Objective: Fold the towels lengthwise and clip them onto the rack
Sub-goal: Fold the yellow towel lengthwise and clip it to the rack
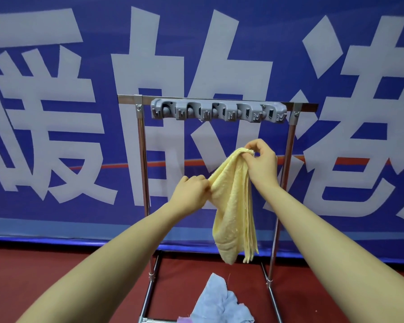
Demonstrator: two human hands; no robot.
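both hands, right hand (261,159) and left hand (191,192), pinch yellow towel (231,206) | risk: layered fold slips apart before reaching grey clip bar (218,111); loose pinch

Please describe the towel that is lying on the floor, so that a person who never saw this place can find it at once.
Find the metal rack standing before the blue banner. On the red floor between its base bars lies a crumpled pale blue towel. Unlike the yellow towel, it is held by no hands.
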